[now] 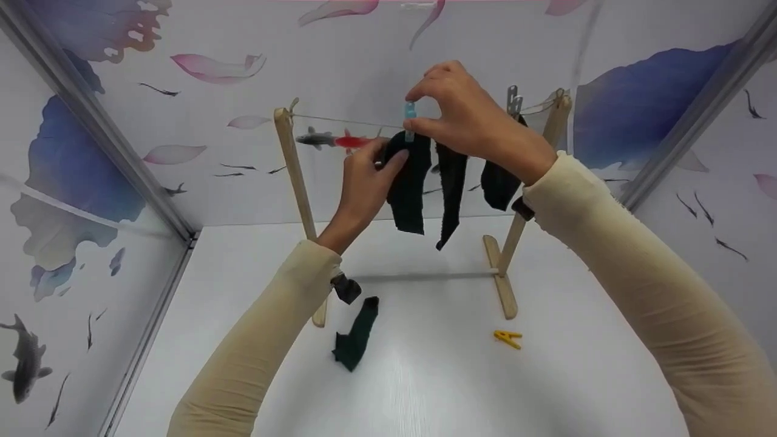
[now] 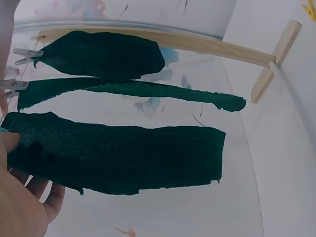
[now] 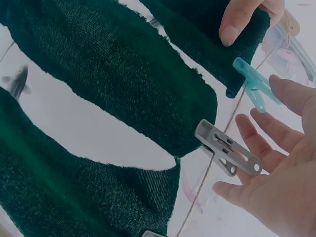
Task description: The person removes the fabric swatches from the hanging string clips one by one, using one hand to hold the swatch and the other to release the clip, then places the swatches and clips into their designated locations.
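Observation:
My left hand [image 1: 364, 185] pinches the upper part of a dark green cloth piece [image 2: 123, 155] at the string line [image 1: 340, 120], thumb in front. My right hand [image 1: 464, 109] pinches a light blue clothespin [image 3: 253, 81] by its handles, thumb and index finger on either side, at that cloth's top edge. Beside it on the line, grey clothespins [image 3: 227, 148] hold a narrow hanging cloth [image 2: 133, 90] and another dark green cloth [image 2: 101, 54]. How far the blue clothespin bites the cloth is hard to tell.
A wooden rack with a left post [image 1: 296, 176] and right post [image 1: 555, 124] carries the line; a white crossbar [image 1: 425, 277] runs low. On the white table lie a yellow clothespin [image 1: 507, 338] and a bent dark green cloth piece [image 1: 357, 337]. Patterned walls surround the table.

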